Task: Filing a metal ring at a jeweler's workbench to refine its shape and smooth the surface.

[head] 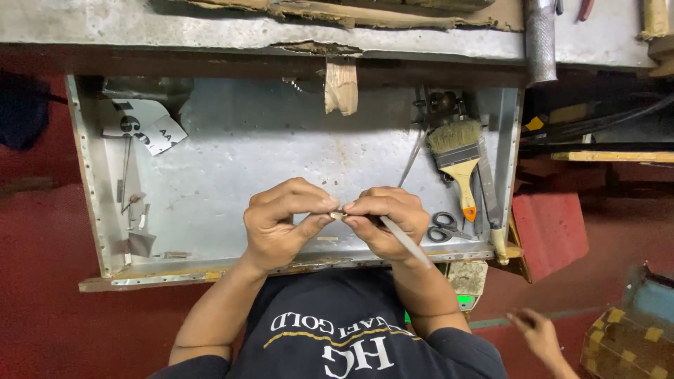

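Head view looks straight down into a shallow metal tray (210,175) fixed below a worn workbench edge (281,35). Both hands meet over the middle of the tray's near half. Left hand (284,221) has its fingers curled tight, thumb and forefinger pinched together on a small pale piece (338,216) at the point where the two hands touch. Right hand (386,221) is likewise closed, fingertips pressed on the same small piece, and it also grips a thin grey rod-like tool (407,242) whose free end slants down and to the right past the wrist, over the tray's near rim. What the small piece is cannot be told; most of it is hidden by the fingertips. On the tray floor just below the hands lies a small pale strip (327,238). At the right end of the tray, well apart from the hands, lie a flat paintbrush (456,158) with a wooden handle and pale bristles, a pair of scissors (444,226) just beside the right hand, and several long metal tools (486,186) laid side by side. At the left end lie a torn printed paper (144,126) and a few small bits of metal (137,210). A folded strip of card (341,85) hangs from the bench edge above the hands. Another person's hand (537,333) shows at lower right, over the red floor (42,281).
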